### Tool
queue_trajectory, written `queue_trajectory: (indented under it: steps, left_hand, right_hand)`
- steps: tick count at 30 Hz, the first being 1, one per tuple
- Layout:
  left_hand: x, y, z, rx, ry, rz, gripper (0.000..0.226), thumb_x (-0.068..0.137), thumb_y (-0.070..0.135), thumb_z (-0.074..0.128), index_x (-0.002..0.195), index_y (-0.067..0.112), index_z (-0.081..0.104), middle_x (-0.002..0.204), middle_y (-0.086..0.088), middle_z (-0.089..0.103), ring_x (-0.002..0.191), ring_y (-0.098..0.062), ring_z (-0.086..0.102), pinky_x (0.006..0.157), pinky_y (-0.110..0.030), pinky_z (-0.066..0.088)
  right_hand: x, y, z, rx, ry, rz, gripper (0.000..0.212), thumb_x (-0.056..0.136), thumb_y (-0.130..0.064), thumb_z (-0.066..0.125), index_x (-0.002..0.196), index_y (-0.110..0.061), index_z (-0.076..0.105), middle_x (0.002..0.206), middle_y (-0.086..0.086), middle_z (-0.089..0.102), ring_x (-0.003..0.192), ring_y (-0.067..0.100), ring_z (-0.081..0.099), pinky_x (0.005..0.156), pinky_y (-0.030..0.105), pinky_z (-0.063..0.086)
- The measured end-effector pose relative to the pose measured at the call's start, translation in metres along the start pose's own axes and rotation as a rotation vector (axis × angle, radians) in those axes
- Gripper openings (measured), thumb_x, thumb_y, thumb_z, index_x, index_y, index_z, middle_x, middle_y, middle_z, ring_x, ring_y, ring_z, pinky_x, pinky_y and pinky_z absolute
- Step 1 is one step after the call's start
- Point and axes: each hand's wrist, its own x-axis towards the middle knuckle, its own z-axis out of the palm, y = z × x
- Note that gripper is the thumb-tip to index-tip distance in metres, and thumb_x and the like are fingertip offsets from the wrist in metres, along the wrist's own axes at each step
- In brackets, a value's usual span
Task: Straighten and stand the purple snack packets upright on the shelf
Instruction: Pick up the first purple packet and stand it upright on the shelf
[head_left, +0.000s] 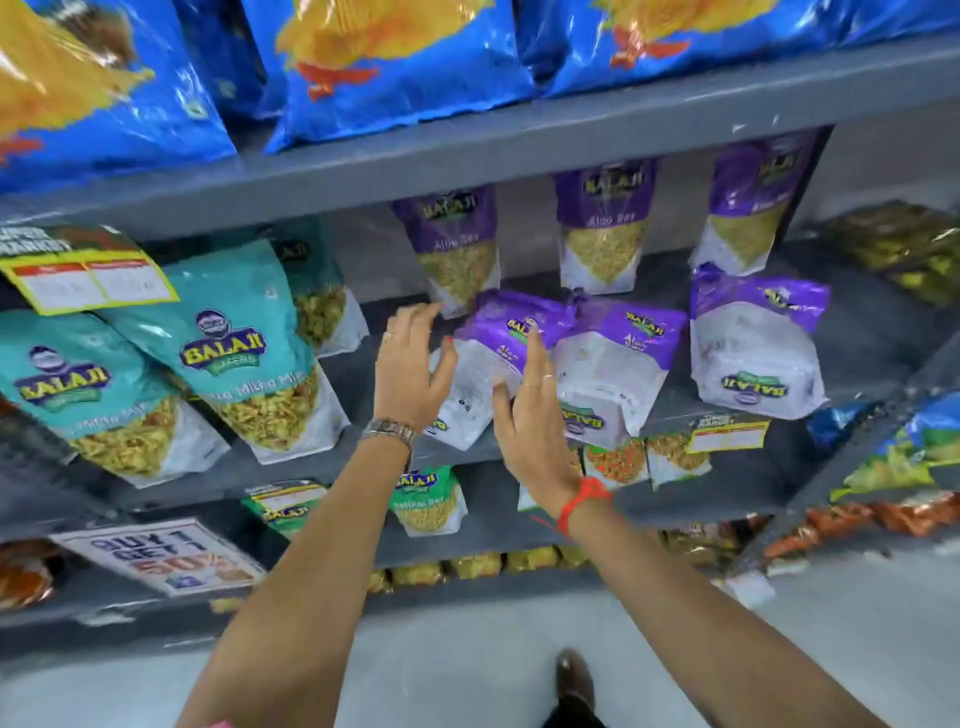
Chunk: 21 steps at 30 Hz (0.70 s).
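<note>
Grey shop shelving (519, 140) holds three purple snack packets (602, 228) standing upright at the back of the middle shelf, with three more toppled flat in front of them. Both hands reach for the leftmost fallen packet (483, 364): the left hand (410, 364), fingers spread and gripping nothing, hovers at its left edge, while the right hand (530, 400) lies open-palmed on its face. Teal packets (223, 353) lean to the left.
</note>
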Motion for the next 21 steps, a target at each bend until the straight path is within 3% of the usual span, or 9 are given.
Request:
queue_trajectory:
  steps: [2,4,6,9,11,13,15,17,21]
  left_hand:
    - [0.009,-0.018,0.012,-0.049,-0.084,-0.189,0.038,0.081,0.023,0.041,0.111,0.006,0.056,0.111,-0.017,0.060,0.102,-0.032,0.055,0.091,-0.042,0.045]
    - [0.020,-0.039,0.023,-0.088,-0.153,-0.421,0.030,0.081,0.013,0.048,0.107,0.005,0.060,0.110,-0.018,0.063,0.102,-0.033,0.058,0.091,-0.040,0.047]
    - [0.032,-0.060,0.036,-0.146,-0.194,-0.595,0.027,0.081,0.007,0.051,0.105,-0.002,0.059,0.110,-0.019,0.064,0.104,-0.033,0.060,0.090,-0.038,0.049]
    - [0.048,-0.082,0.050,-0.146,-0.230,-0.717,0.023,0.083,0.007,0.051,0.103,-0.005,0.053,0.097,-0.010,0.065,0.112,-0.029,0.056,0.088,-0.032,0.042]
    - [0.059,-0.095,0.059,-0.172,-0.268,-0.793,0.037,0.085,0.008,0.051,0.119,-0.007,0.048,0.113,-0.019,0.063,0.115,-0.031,0.054,0.094,-0.033,0.041]
    - [0.068,-0.106,0.065,-0.159,-0.431,-0.849,0.035,0.087,0.009,0.050,0.118,-0.006,0.054,0.119,-0.023,0.059,0.114,-0.031,0.054,0.095,-0.033,0.042]
    - [0.072,-0.113,0.071,-0.214,-0.544,-0.876,0.018,0.085,0.010,0.055,0.090,-0.004,0.066,0.091,-0.018,0.061,0.089,-0.021,0.060,0.078,-0.028,0.044]
    - [0.074,-0.118,0.077,-0.353,-0.551,-0.944,0.021,0.082,0.009,0.059,0.061,0.009,0.059,0.074,-0.010,0.056,0.058,-0.016,0.055,0.058,-0.023,0.042]
    - [0.080,-0.137,0.089,-0.525,-0.560,-1.102,0.023,0.080,0.008,0.062,0.058,0.009,0.054,0.039,0.000,0.060,0.048,-0.018,0.053,0.054,-0.025,0.044]
  right_hand:
    - [0.004,0.009,0.017,0.096,-0.002,0.202,0.060,0.093,-0.018,0.040,0.145,-0.001,0.016,0.153,0.020,0.024,0.142,0.027,0.022,0.118,0.027,0.014]
    - [0.007,0.018,0.033,0.186,0.025,0.400,0.055,0.086,-0.017,0.040,0.136,0.004,0.034,0.140,0.027,0.041,0.134,0.034,0.035,0.116,0.039,0.024]
    - [0.018,0.024,0.045,0.274,0.003,0.578,0.041,0.087,-0.009,0.045,0.124,0.010,0.044,0.128,0.029,0.050,0.124,0.037,0.045,0.105,0.033,0.032]
    - [0.040,0.026,0.056,0.346,0.015,0.766,0.033,0.090,-0.005,0.047,0.119,0.011,0.048,0.125,0.029,0.055,0.119,0.035,0.052,0.095,0.029,0.035]
    - [0.051,0.029,0.064,0.363,0.077,0.816,0.038,0.090,-0.009,0.049,0.122,0.012,0.046,0.126,0.030,0.055,0.119,0.038,0.053,0.101,0.038,0.041]
    - [0.062,0.028,0.070,0.344,0.132,0.874,0.042,0.091,-0.011,0.049,0.125,0.013,0.041,0.129,0.032,0.052,0.120,0.040,0.052,0.101,0.043,0.041]
    - [0.067,0.027,0.072,0.341,0.156,0.930,0.041,0.093,-0.011,0.045,0.125,0.013,0.037,0.130,0.033,0.050,0.121,0.041,0.050,0.099,0.042,0.040]
    - [0.068,0.029,0.075,0.324,0.134,0.954,0.036,0.094,-0.013,0.043,0.121,0.011,0.039,0.128,0.032,0.051,0.119,0.040,0.051,0.096,0.040,0.041]
    - [0.068,0.032,0.071,0.246,0.122,0.944,0.030,0.096,-0.018,0.040,0.115,0.004,0.046,0.124,0.027,0.057,0.115,0.038,0.054,0.090,0.036,0.042]
